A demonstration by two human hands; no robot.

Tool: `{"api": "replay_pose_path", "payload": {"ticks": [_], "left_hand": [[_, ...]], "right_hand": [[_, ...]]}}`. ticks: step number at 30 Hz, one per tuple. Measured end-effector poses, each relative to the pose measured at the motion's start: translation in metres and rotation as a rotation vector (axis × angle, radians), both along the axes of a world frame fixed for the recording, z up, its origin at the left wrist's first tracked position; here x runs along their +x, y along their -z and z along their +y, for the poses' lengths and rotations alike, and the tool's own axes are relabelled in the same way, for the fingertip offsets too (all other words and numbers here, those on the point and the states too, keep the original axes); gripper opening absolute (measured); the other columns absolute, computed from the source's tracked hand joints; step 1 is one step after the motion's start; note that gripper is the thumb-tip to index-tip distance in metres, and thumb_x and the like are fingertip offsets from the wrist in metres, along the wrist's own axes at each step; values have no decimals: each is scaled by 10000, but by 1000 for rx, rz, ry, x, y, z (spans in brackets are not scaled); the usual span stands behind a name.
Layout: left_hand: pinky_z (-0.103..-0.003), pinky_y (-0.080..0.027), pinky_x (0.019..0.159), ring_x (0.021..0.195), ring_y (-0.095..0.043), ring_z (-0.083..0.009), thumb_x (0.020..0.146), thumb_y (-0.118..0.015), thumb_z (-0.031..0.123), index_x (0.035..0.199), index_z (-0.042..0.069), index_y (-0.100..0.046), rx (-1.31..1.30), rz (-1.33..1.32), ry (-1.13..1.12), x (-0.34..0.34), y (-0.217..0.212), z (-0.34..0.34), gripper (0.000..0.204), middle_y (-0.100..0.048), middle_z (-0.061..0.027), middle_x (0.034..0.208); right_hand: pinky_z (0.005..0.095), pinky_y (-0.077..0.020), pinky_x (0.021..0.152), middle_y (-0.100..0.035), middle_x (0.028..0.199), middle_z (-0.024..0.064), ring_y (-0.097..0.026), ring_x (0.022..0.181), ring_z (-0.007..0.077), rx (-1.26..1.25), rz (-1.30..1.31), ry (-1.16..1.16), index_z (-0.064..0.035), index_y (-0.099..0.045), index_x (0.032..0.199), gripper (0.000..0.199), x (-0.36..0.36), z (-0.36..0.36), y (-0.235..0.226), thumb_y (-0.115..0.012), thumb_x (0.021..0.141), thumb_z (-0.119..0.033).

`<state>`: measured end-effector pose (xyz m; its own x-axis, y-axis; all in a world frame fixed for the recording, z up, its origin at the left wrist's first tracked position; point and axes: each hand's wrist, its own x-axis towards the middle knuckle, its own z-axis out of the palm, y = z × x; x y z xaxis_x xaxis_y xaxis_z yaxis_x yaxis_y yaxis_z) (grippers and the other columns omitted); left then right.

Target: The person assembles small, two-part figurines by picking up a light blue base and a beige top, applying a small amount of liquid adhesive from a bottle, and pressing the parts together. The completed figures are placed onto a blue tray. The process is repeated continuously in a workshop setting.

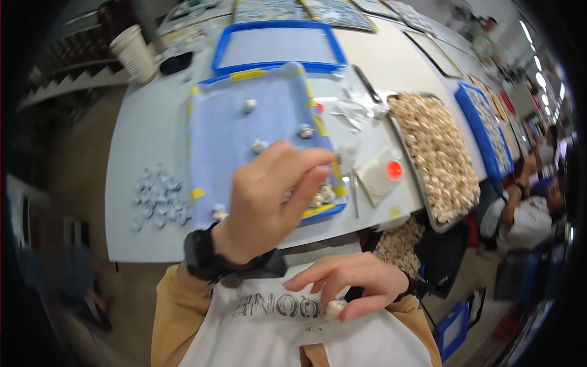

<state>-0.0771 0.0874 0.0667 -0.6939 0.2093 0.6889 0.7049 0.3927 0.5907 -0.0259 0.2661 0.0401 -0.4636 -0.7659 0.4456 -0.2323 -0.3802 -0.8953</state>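
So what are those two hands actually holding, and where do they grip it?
The right hand pinches a small pale piece at its fingertips. The left hand is raised, fingers curled; any hold there cannot be told.

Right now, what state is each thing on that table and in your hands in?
Left hand: raised, fingers curled, contents hidden.
Right hand: pinching a small pale piece.
Blue-rimmed tray: a few small pieces scattered on it.
Metal tray: heaped with pale pieces.
Paper cups: stacked, upright.
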Motion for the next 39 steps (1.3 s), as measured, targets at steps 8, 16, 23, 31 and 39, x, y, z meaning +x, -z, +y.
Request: {"api": "replay_pose_path", "payload": {"ticks": [8, 16, 23, 31, 39], "left_hand": [[-263, -384, 463, 518, -477, -154, 771, -634, 60, 911, 48, -645, 18, 38, 21, 1, 10, 9, 141, -528, -56, 646], [-267, -394, 451, 519, -495, -147, 757, -651, 52, 933, 44, -651, 12, 149, -67, -2, 5, 9, 176, -544, -54, 659], [-252, -388, 431, 509, -491, -144, 722, -663, 8, 957, 42, -655, -15, 287, -112, -1, -1, 13, 238, -556, -59, 671], [-193, -283, 426, 489, -401, -77, 893, -478, 403, 847, 39, -633, 414, -212, -17, 44, 32, -40, 398, -483, -25, 629], [-196, -308, 406, 443, -402, -72, 897, -380, 349, 1167, -90, -464, 640, -1050, 389, 49, 57, -31, 522, -540, -95, 757]], "right_hand": [[349, -474, 760, -482, 1182, 265, -589, 950, 309, 88, -152, -30, -22, -569, 812, 265, -8, -10, 11, -578, 836, -286], [389, -432, 841, -338, 1277, 213, -429, 1113, 329, 301, 144, 153, -89, -656, 862, 306, 0, -6, 9, -761, 662, -296], [388, -372, 865, -383, 1218, 223, -414, 1072, 366, 294, 257, 229, -115, -616, 869, 234, 10, -37, 19, -706, 729, -280], [301, -461, 725, -605, 958, 116, -579, 853, 221, 162, 282, 881, -21, -619, 908, 331, 18, 70, -6, -705, 732, -288], [262, -466, 566, -576, 735, 83, -586, 632, 155, 715, 489, 1349, 1, -590, 875, 175, -44, 95, -7, -678, 737, -61]]}}
